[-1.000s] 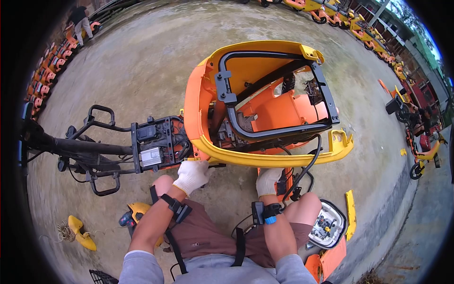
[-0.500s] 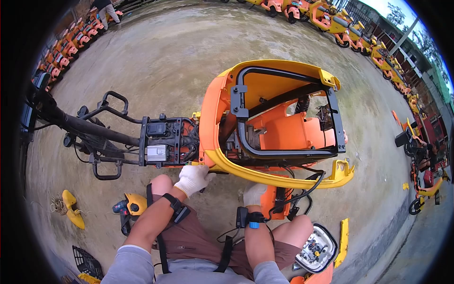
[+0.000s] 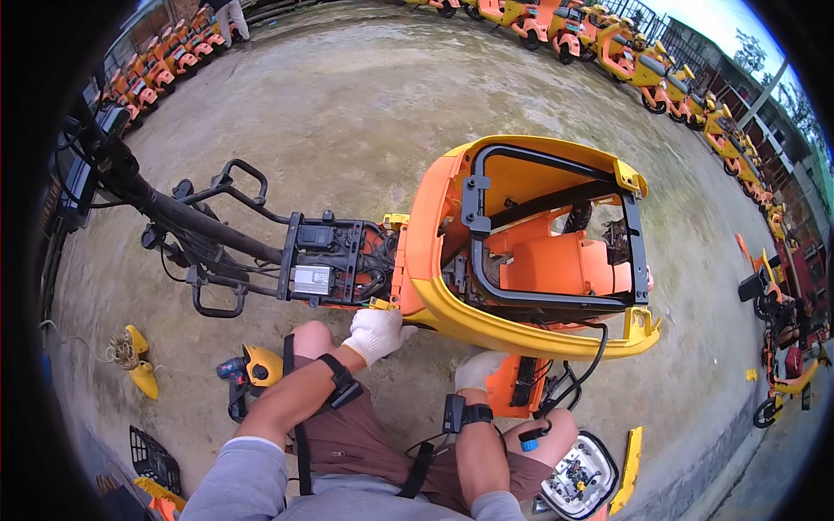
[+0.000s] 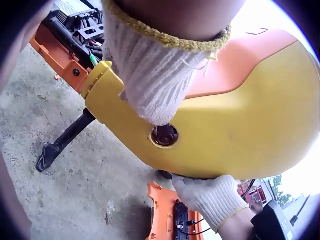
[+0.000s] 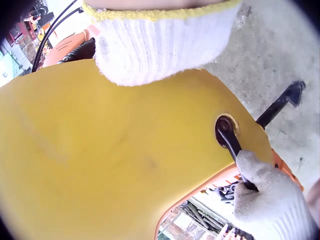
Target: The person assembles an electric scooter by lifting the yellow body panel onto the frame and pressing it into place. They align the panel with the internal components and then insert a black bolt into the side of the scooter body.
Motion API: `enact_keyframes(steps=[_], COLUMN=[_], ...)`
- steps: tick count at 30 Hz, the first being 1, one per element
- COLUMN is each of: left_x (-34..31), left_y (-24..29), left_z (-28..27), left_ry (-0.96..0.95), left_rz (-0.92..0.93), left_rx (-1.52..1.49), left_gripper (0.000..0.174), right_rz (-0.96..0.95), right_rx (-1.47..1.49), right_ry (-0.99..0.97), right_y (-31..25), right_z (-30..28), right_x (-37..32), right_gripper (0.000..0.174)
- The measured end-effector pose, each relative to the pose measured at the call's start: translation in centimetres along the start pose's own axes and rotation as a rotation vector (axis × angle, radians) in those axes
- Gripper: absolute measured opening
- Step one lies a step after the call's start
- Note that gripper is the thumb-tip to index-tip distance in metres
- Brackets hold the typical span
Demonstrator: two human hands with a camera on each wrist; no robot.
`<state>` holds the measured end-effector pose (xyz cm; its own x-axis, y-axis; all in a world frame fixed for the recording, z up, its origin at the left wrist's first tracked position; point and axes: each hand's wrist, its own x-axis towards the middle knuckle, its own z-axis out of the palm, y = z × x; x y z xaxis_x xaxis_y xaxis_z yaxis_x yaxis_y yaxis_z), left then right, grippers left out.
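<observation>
My gloved left hand (image 3: pixel 376 336) grips a black bar-like lever (image 5: pixel 233 145) beside the scooter's yellow side panel (image 4: pixel 235 132). In the right wrist view the lever's rounded end sits in a round hole in that panel, and my fingers curl round its other end. My gloved right hand (image 3: pixel 479 371) is at the panel's lower edge, as the left wrist view shows. Its fingertips are hidden there, so I cannot tell whether they grip the edge. The stripped scooter frame (image 3: pixel 317 252) lies on its side, with the orange and yellow body shell (image 3: pixel 434 234) still around its rear.
An orange part with a black strip (image 3: pixel 521 386) lies near my right hand. A white tray of small parts (image 3: pixel 605 504) and a yellow strip (image 3: pixel 627 469) lie to the right. To the left are a yellow-and-black tool (image 3: pixel 261 369) and a black crate (image 3: pixel 155 460). Scooters (image 3: pixel 638 65) line the yard.
The head view has shifted, so the scooter now appears further right and lower. Both hands stay at about the same places on the yellow panel.
</observation>
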<state>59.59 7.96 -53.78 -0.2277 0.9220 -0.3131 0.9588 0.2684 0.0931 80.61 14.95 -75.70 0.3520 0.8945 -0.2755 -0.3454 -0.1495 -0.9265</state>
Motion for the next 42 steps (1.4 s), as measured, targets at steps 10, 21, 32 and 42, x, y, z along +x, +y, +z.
enact_keyframes(steps=[10,21,32,42], left_x=[-0.4,0.2,0.0,0.1], left_y=[1.9,-0.8,-0.1,0.1], left_z=[-2.8,3.3,2.2,-0.1], left_ry=[-0.075,0.071,0.052,-0.012], left_rz=[0.003,0.005,-0.059,-0.024], left_rx=[-0.063,-0.134,-0.071,-0.011], left_gripper=[0.051,0.057,0.065,0.067], right_rz=[0.269,0.08,0.099,0.299], right_rx=[0.272,0.32,0.322,0.384], right_ry=[0.176,0.184,0.112,0.317], right_y=[-9.9,-8.3,-6.9,-13.2], right_z=[4.0,2.5,3.2,4.6], right_x=[-3.4,-3.2,-2.3,-5.3], right_gripper=[0.054,0.048,0.04,0.052])
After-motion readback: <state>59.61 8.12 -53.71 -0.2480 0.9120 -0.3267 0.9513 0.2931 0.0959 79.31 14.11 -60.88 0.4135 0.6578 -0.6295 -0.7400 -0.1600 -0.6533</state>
